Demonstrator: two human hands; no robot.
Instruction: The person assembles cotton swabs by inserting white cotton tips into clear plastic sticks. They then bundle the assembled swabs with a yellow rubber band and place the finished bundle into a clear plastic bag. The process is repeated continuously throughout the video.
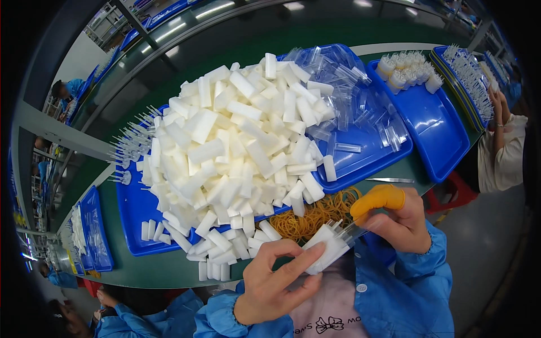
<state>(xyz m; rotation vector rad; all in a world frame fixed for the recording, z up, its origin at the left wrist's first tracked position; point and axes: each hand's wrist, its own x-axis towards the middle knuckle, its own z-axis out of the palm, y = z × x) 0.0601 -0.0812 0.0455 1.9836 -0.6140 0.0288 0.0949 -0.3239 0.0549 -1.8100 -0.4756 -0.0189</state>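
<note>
My left hand [276, 284] is closed on a small bundle of white foam pieces [328, 248], thumb and fingers along its sides. My right hand [403, 225] wears an orange-yellow finger cot [378, 201] and pinches a clear plastic tube [354, 232] at the far right end of that bundle. Thin pale tips stick up beside the tube; whether they enter it, I cannot tell. Just beyond my hands lies a heap of tan rubber bands [313, 217]. A big mound of white foam cylinders [236, 141] rises to the left, spilling onto the table.
Loose clear tubes [360, 96] fill a blue tray [372, 163] behind the mound. Another blue tray [445, 135] holds bundled white pieces [406, 70]. Tweezers [390, 180] lie near my right hand. Thin-stemmed white parts [134, 141] stand at left. Co-workers sit on both sides.
</note>
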